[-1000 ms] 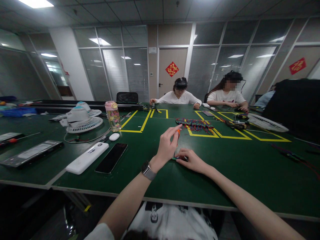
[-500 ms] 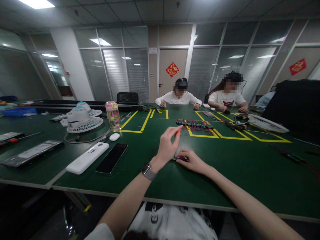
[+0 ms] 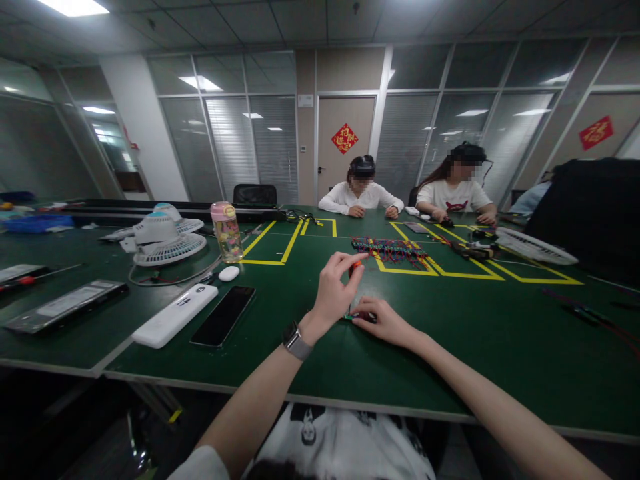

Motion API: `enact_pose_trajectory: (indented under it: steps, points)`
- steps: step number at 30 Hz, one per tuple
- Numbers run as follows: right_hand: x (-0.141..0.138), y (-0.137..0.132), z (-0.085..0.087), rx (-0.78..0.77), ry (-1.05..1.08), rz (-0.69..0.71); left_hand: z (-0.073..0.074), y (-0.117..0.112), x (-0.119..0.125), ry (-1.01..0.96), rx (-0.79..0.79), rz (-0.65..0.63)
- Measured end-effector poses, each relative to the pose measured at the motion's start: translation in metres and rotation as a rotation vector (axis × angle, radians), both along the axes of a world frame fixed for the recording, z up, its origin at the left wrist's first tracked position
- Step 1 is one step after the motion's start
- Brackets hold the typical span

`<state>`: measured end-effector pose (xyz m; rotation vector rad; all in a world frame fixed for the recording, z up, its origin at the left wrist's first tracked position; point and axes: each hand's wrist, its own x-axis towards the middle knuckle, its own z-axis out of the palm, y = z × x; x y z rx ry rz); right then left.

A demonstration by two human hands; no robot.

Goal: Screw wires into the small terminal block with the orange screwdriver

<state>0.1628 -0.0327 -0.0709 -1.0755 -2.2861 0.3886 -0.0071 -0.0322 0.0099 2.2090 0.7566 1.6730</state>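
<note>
Black phone (image 3: 223, 316) beside white power bank (image 3: 174, 315).

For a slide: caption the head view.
Left hand holds orange-handled tool over small part pinned by right hand.

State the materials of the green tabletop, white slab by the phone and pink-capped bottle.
Dark green tabletop: matte mat or laminate, only dull glare. White rounded slab: likely smooth plastic, soft sheen. Pink-capped clear bottle: see-through, plastic or glass, cannot tell.

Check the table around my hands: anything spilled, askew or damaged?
Nothing spilled. The left hand grips an orange-handled tool upright; the right hand pins a small green part flat. Only oddity: the white fan at left lies flat on its grille, its cable loose across the table.
</note>
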Motion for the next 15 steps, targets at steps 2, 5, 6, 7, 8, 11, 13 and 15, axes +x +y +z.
enact_pose_trajectory:
  steps: [2,5,6,7,8,11,13,15]
  points:
    - [-0.0002,0.0002,-0.0002,0.001,-0.001,-0.001,0.0002,-0.0008,0.0001,-0.006,0.003,0.032]
    - [-0.0006,0.0007,-0.0009,0.002,0.0,-0.004,0.0,-0.0012,-0.001,-0.005,0.008,0.046]
    - [-0.0006,0.0008,-0.0011,0.003,0.001,-0.005,-0.0002,-0.0009,-0.0015,-0.001,0.009,0.037]
    - [-0.0006,0.0009,-0.0013,0.002,0.002,-0.005,-0.0005,-0.0005,-0.0018,0.003,0.01,0.021]
    - [-0.0005,0.0009,-0.0014,0.001,0.004,-0.004,-0.0007,0.0,-0.002,0.006,0.01,-0.001]
    - [-0.0002,0.0007,-0.0011,-0.007,0.01,0.003,-0.001,0.0016,-0.0015,0.001,0.007,-0.048]
    - [0.0,0.0007,-0.0007,-0.009,0.01,0.004,-0.001,0.0022,-0.0007,-0.018,0.012,-0.041]
    - [0.0002,0.0009,-0.0005,-0.008,0.006,0.003,-0.0011,0.0025,-0.0001,-0.029,0.023,-0.016]
